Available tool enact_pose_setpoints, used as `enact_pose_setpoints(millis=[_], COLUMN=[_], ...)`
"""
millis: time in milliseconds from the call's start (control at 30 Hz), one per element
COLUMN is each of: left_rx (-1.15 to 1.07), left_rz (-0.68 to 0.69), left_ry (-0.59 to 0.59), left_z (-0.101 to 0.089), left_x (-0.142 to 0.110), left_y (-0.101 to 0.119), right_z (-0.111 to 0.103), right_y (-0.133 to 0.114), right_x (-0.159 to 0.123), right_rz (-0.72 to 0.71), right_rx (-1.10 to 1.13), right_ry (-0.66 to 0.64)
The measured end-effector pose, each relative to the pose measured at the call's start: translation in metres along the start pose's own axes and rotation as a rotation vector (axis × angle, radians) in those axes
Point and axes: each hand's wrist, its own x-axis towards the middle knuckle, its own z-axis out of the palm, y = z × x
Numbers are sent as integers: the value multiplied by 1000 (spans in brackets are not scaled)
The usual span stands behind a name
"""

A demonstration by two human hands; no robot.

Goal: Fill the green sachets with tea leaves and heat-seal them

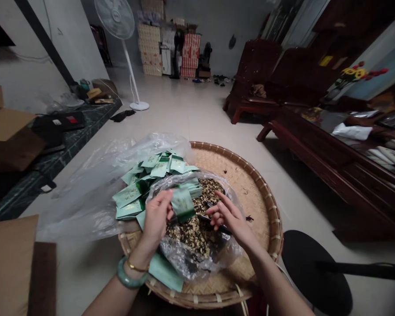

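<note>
My left hand (157,217) pinches a small green sachet (183,204) by its left edge, above a clear plastic bag (184,259) of dark and golden dried flakes (194,235). My right hand (228,215) is over the bag's right side, index finger stretched out and the others loosely bent. Close under its fingers lies a black slim tool (222,229), whose kind I cannot make out. A heap of green sachets (159,169) rests on a plastic sheet (95,193) at the left. Everything sits on a round woven bamboo tray (258,193).
An open cardboard box (13,149) stands on a dark marble ledge (95,114) at left. A white fan (131,74) is ahead. Dark wooden furniture (316,153) lines the right. A black round base (312,267) is on the floor near my right arm.
</note>
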Motion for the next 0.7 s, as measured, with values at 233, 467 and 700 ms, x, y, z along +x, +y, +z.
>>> enact_pose_setpoints(millis=[233, 467, 700], left_rx=[-111, 1228, 1512], left_rz=[286, 705, 787], left_ry=[294, -228, -226], left_z=[-9, 0, -5], left_x=[23, 13, 22], left_y=[22, -20, -25], right_z=[-8, -4, 0], right_y=[14, 26, 27], right_x=[17, 60, 70], right_rz=[-54, -359, -416], right_rx=[-24, -569, -674], right_ry=[30, 134, 100])
